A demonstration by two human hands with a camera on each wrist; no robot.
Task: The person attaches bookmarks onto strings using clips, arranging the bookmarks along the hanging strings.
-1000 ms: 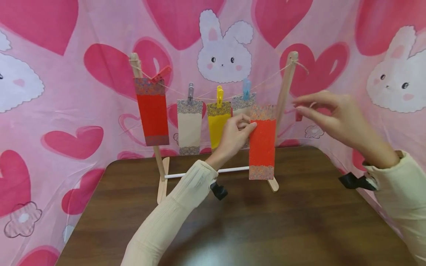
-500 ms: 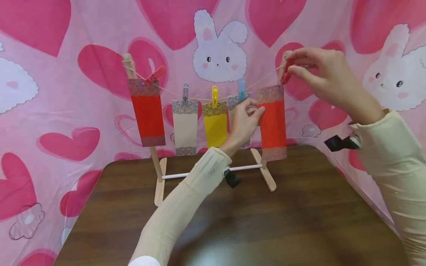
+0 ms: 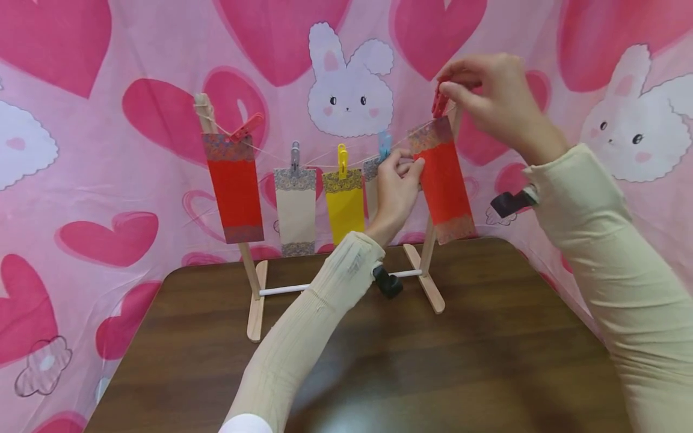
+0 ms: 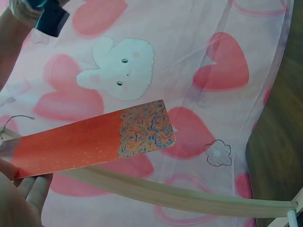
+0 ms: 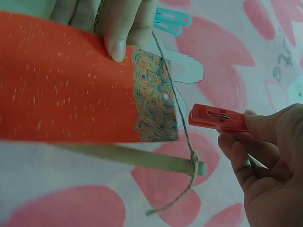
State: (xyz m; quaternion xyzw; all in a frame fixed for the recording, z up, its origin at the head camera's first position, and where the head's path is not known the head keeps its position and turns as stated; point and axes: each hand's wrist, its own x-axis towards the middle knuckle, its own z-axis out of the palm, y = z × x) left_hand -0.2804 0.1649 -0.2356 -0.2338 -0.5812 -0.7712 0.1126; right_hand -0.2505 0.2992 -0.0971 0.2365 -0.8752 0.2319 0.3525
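My left hand [image 3: 396,187] pinches a red paper card [image 3: 446,187] by its left edge, near the patterned top band. The card leans, its lower end swung to the right. In the right wrist view a string [image 5: 176,90] crosses in front of that patterned band. My right hand [image 3: 500,105] pinches a red clothespin [image 5: 218,117] between thumb and fingers, its tip pointing at the card's top edge with a small gap from the string. A wooden post [image 5: 137,158] stands behind the card, and the string is knotted at its top.
Along the string hang another red card [image 3: 234,195] on a red clothespin, a cream card [image 3: 295,210] on a grey one, and a yellow card [image 3: 344,210] on a yellow one. A blue clothespin [image 3: 385,144] sits beside my left hand. The stand rests on a brown table [image 3: 487,337].
Both hands have risen. The left hand brought the red card up to the string, where it now tilts. The right hand carried the red clothespin up and left to the card's top.
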